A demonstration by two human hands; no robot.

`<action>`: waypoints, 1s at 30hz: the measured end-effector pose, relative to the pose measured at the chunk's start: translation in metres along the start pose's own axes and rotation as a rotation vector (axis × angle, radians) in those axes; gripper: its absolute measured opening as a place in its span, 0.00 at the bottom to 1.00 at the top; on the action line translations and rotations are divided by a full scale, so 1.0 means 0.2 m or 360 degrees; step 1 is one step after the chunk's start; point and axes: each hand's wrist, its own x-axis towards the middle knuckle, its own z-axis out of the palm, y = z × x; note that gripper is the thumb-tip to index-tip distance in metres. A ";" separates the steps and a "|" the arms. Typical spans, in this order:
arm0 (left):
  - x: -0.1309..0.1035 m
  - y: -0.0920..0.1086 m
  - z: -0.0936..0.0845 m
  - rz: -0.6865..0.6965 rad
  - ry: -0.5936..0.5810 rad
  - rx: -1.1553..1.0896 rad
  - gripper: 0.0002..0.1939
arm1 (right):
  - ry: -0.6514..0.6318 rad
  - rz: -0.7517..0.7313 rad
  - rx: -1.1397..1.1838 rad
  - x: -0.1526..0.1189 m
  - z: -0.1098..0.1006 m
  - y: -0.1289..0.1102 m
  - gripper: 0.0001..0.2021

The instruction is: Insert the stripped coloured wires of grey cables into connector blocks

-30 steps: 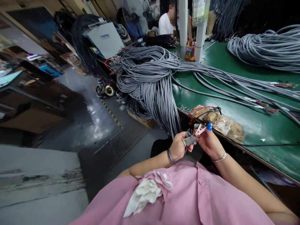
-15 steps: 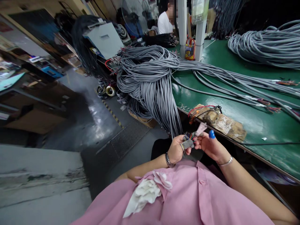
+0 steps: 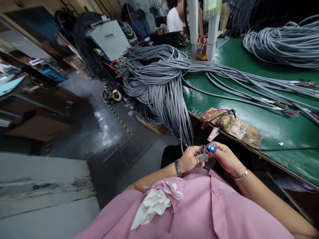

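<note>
1. The left hand [image 3: 187, 160] was clamped on a small bunch of thin wires [image 3: 203, 148], in front of the pink shirt [image 3: 194, 199] and just off the edge of the green table [image 3: 271, 124].
2. The right hand [image 3: 227, 160] had its fingertips drawn together at the same bunch, with the blue thumb cover [image 3: 212, 148] on top; whether a wire was pinched there, I could not tell.
3. For good work, in my judgement, the left hand needed to hold the bunch firmly near its base, with the grey finger cover [image 3: 202, 158] as support, so that the ends stood free.
4. The right fingertips should rather take few wires at one time, with light pressure, because such thin strands can probably bend or slip.
5. The pink clip [image 3: 213, 134] showed just beyond the right fingers; it seemed wise to keep it away from the wire ends. Its lower end was covered, so I could not say if it was held.
6. The fingers hid most of the wires, and their colours were hard to distinguish.
7. The cable behind them was not visible, and the coil [image 3: 281, 48] was cut off at the picture's right side.
</note>
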 end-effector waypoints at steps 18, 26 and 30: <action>0.11 0.05 0.03 0.0327 0.0506 -0.0183 0.19 | 0.0386 -0.0279 0.0263 0.16 0.01 -0.04 0.22; 0.10 0.03 0.04 0.0285 0.0473 -0.0094 0.18 | 0.0389 -0.0252 0.0530 0.18 0.02 -0.04 0.18; 0.08 -0.01 0.01 0.0265 0.0436 0.0032 0.17 | 0.0233 -0.0085 0.0577 0.16 -0.02 -0.01 0.25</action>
